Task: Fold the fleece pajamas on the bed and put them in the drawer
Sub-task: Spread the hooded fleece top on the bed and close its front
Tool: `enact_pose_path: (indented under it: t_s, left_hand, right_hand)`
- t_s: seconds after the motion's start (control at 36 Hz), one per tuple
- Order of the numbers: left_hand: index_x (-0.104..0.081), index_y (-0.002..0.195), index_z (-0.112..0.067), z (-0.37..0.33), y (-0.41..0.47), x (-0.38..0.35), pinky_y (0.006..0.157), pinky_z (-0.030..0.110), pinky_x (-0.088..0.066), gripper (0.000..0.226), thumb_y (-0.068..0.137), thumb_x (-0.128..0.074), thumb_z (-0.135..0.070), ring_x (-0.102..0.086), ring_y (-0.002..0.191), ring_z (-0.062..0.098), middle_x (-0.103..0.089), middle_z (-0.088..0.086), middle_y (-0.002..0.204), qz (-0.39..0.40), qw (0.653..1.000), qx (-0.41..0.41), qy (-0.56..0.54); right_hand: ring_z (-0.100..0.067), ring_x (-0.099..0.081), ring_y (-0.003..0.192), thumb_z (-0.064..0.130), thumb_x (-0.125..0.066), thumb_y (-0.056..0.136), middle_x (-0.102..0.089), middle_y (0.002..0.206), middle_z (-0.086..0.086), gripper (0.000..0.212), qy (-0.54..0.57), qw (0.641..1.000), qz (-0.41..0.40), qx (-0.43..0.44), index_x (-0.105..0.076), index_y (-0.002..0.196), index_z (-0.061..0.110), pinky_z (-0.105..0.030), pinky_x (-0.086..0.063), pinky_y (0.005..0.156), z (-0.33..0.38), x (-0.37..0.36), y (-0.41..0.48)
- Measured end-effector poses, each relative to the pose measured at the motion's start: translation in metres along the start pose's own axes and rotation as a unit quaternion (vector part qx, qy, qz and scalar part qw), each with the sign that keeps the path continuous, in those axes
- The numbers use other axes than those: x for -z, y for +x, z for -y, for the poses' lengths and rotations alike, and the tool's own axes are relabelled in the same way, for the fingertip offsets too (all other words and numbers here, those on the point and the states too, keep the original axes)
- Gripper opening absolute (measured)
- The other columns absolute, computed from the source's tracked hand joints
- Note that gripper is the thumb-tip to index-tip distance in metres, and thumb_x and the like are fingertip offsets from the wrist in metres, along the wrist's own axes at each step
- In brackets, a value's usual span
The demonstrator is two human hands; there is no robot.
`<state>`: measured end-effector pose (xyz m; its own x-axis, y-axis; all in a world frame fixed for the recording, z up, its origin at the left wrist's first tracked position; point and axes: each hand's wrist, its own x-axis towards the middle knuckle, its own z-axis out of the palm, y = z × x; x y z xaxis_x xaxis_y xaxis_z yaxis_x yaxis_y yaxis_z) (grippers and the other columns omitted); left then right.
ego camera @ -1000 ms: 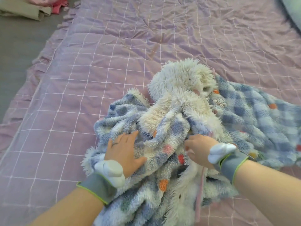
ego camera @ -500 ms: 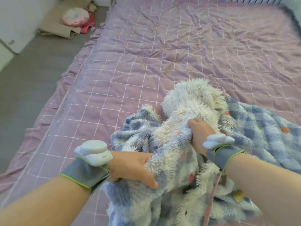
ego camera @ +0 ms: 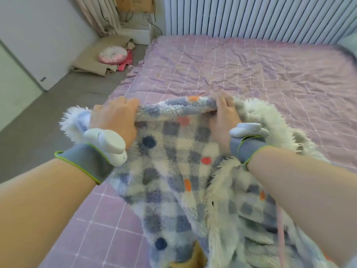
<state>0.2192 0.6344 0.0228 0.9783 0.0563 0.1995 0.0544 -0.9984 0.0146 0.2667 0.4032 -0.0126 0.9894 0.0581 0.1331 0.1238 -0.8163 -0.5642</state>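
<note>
Change: we have lifted the fleece pajamas [ego camera: 173,171] off the bed [ego camera: 270,74], and both hands now hold the top edge.
Left hand [ego camera: 116,117]: fingers curled round the edge.
Right hand [ego camera: 224,117]: fingers curled, gripping the same edge.
Garment: hangs between the 2 hands, over the bed's near side.
Method: we keep the edge taut and level, then lay the garment flat.

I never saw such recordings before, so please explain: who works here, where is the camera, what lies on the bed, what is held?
No machine: a person works with two bare hands. The camera sits on the person's head, looking forward and down. The left hand and right hand each grip the upper edge of the checked fleece pajamas, held up over the purple bed. Grey bands with white devices sit on both wrists. A pink cushion lies off the bed, far left.
</note>
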Motion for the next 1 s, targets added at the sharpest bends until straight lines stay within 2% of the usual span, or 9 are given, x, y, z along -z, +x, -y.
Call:
enact_pose_path:
  t_s: [0.08,0.19,0.39,0.53,0.64,0.72,0.83,0.92,1.0]
  left_hand:
    - [-0.043,0.13,-0.024,0.021,-0.004,-0.029,0.108,0.047,-0.024,0.052,0.082,-0.052,-0.007,-0.039,0.117,0.034,-0.04,0.013,0.123,0.046,0.996,0.059,0.051]
    - [-0.038,0.135,-0.03,0.043,-0.027,-0.069,0.114,0.047,-0.014,0.059,0.082,-0.053,-0.01,-0.037,0.123,0.031,-0.033,0.006,0.131,0.116,0.99,0.068,0.04]
    - [-0.039,0.132,-0.035,0.045,-0.115,-0.138,0.107,0.035,-0.027,0.041,0.093,-0.045,-0.027,-0.041,0.128,0.021,-0.037,-0.004,0.138,0.355,0.934,-0.009,0.033]
    - [-0.057,0.112,-0.027,0.026,-0.186,-0.168,0.087,0.029,-0.045,0.026,0.094,-0.041,-0.022,-0.059,0.111,0.023,-0.058,-0.002,0.122,0.487,0.873,-0.009,-0.029]
    - [-0.061,0.106,-0.023,0.012,-0.243,-0.208,0.073,0.023,-0.04,0.023,0.092,-0.044,-0.018,-0.058,0.094,0.018,-0.06,-0.002,0.108,0.584,0.81,-0.039,-0.026]
    - [-0.048,0.13,-0.013,-0.005,-0.269,-0.225,0.093,0.025,-0.042,0.034,0.097,-0.042,-0.02,-0.053,0.119,0.023,-0.055,0.007,0.129,0.578,0.814,-0.011,-0.06]
    - [-0.02,0.148,-0.02,-0.023,-0.272,-0.235,0.108,0.031,-0.034,0.064,0.092,-0.05,-0.03,-0.039,0.132,0.029,-0.031,0.009,0.147,0.529,0.824,0.019,-0.201]
    - [-0.021,0.148,-0.019,-0.034,-0.262,-0.233,0.11,0.041,-0.033,0.083,0.079,-0.06,-0.043,-0.034,0.135,0.032,-0.028,0.011,0.15,0.434,0.833,0.083,-0.333]
    - [-0.032,0.141,-0.005,-0.052,-0.242,-0.224,0.102,0.031,-0.04,0.064,0.087,-0.063,-0.018,-0.047,0.125,0.028,-0.046,0.015,0.138,0.373,0.817,0.125,-0.421]
  right_hand:
    - [-0.028,-0.03,0.14,0.004,-0.051,0.087,0.0,0.16,-0.002,0.075,-0.022,0.994,0.106,-0.019,-0.014,0.149,0.026,-0.031,-0.033,0.101,-0.002,-0.032,-0.006]
    - [-0.029,-0.038,0.135,0.012,-0.054,0.089,-0.019,0.156,-0.007,0.068,-0.081,0.972,0.217,-0.039,-0.02,0.148,0.024,-0.033,-0.037,0.101,-0.021,-0.069,-0.037]
    - [-0.023,-0.048,0.122,0.031,-0.054,0.089,-0.045,0.133,-0.001,0.042,-0.114,0.936,0.3,-0.142,-0.047,0.13,0.027,-0.029,-0.041,0.097,-0.053,-0.112,-0.151]
    - [-0.029,-0.035,0.133,0.061,-0.062,0.069,-0.031,0.149,-0.001,0.068,-0.179,0.946,0.209,-0.173,-0.042,0.132,0.042,-0.04,-0.032,0.107,-0.042,-0.122,-0.241]
    - [-0.033,-0.002,0.146,0.06,-0.064,0.072,0.009,0.157,-0.013,0.093,-0.203,0.913,0.242,-0.258,-0.007,0.145,0.048,-0.05,-0.02,0.113,-0.044,-0.137,-0.3]
    - [-0.034,-0.012,0.144,0.038,-0.069,0.076,0.004,0.157,-0.015,0.093,-0.164,0.913,0.187,-0.324,-0.008,0.146,0.045,-0.043,-0.03,0.109,-0.059,-0.146,-0.32]
    - [-0.032,-0.034,0.133,0.0,-0.045,0.088,-0.018,0.154,-0.01,0.084,-0.037,0.898,0.244,-0.364,-0.004,0.146,0.043,-0.034,-0.036,0.098,-0.085,-0.146,-0.312]
    - [-0.023,-0.04,0.132,-0.008,-0.042,0.086,-0.033,0.15,0.001,0.085,-0.044,0.923,0.238,-0.3,-0.014,0.144,0.048,-0.031,-0.041,0.096,-0.109,-0.127,-0.296]
    - [-0.027,-0.053,0.115,-0.013,-0.044,0.08,-0.047,0.139,0.0,0.085,-0.071,0.948,0.167,-0.261,-0.03,0.14,0.046,-0.028,-0.04,0.074,-0.127,-0.092,-0.275]
